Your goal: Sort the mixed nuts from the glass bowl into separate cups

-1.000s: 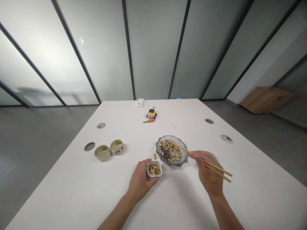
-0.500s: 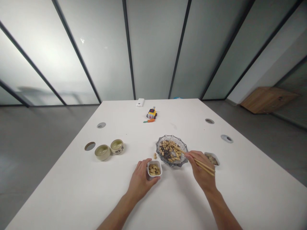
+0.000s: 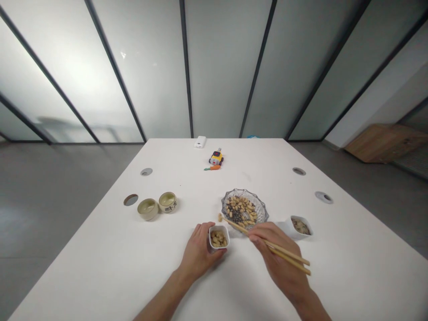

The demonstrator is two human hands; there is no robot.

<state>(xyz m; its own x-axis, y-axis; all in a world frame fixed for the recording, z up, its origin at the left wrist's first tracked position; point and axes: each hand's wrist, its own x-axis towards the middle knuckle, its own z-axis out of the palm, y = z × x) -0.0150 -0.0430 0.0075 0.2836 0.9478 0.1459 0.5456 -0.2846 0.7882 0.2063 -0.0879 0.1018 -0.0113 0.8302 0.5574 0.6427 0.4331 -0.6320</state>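
One wide white tabletop [image 3: 100,267] holds a round clear glass bowl [image 3: 261,209].
The right grip [image 3: 281,267] pinches long wooden chopsticks [image 3: 236,225]; the left grip [image 3: 198,253] hugs a small square white plastic cup [image 3: 228,236], likely so it won't tip; one loose tan nut [image 3: 220,217] lies by the chopsticks.

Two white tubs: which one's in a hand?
The left tub, clasped at its sides by the left hand. The right tub stands unheld beside the right hand.

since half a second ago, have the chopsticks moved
Yes, left and toward the person: the tips of the chopsticks were over the glass bowl; now they reach out past its near-left rim, close to the loose peanut.
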